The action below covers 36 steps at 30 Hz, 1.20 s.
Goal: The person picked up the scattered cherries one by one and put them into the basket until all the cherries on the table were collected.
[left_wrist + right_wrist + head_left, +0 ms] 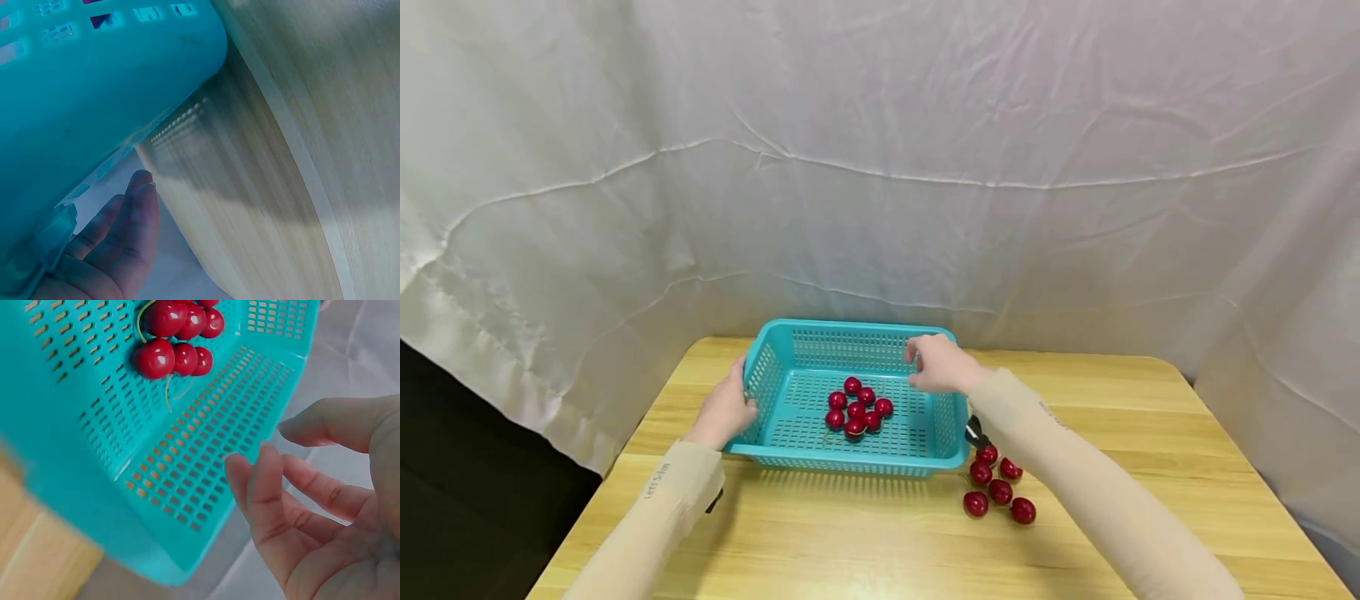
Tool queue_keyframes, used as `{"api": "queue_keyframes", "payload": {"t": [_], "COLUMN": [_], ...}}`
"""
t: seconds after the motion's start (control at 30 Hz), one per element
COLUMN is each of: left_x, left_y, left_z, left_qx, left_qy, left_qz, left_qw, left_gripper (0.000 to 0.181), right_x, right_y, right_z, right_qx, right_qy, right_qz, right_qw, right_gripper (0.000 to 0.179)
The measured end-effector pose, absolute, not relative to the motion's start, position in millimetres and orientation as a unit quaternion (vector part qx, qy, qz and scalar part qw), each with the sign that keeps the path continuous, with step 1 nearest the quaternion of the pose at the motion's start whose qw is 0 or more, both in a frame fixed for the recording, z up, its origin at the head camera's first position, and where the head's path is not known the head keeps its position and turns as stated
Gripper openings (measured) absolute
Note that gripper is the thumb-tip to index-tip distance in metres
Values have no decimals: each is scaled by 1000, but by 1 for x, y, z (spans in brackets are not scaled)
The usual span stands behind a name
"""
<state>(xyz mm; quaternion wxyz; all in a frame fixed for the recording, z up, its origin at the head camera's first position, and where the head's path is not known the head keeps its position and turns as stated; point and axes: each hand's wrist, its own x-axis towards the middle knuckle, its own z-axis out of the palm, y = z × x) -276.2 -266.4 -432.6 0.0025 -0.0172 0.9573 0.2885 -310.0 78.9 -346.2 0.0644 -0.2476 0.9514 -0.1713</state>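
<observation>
Progress, judged by how the pieces lie: partial. About eight cherries (856,410) sit loosely grouped on the floor of the basket (820,457), left of its middle. At least six loose cherries (1000,492) rest on the table (865,533) outside the basket, just off its near right corner. With the fruit divided between basket and table, the work appears unfinished. The right sleeve (1075,467) passes close to the outer group and may cover further pieces, so that count is a minimum.

Hands: the left hand (722,410) holds the basket's left end, thumb over the rim and fingers fairly straight outside; firmness cannot be determined. The right hand (943,365) is above the basket's right end, fingers loosely bent, thumb apart from them, with nothing in its grasp.

Materials: the basket appears to be moulded turquoise plastic, a rounded rectangle with sloping walls, slotted throughout and finished with a smooth lip. The cherries are round, glossy and deep red; some carry thin, pale green stems (167,395). Beneath the basket, the table shows yellowish wood grain with a slight sheen. Behind the basket hangs a creased, satiny pale cloth (880,242).
</observation>
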Motion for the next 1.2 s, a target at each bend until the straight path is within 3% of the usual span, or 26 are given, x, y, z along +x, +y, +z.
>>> {"api": "queue_keyframes", "payload": {"t": [0.3, 0.7, 1.2], "left_x": [-276, -276, -276], "left_y": [-268, -268, -269], "left_z": [-433, -432, -431], "left_qx": [-8, -17, -19], "left_qy": [959, 957, 956], "left_qz": [284, 288, 291], "left_qw": [-4, 7, 12], "left_gripper": [83, 83, 83], "right_x": [-282, -247, -209], "right_y": [118, 184, 229], "right_z": [-338, -353, -397], "right_qx": [-278, -244, -272], "right_qy": [937, 928, 932], "right_qz": [-213, -265, -220], "right_qw": [-12, -95, -98], "right_gripper": [18, 25, 28]}}
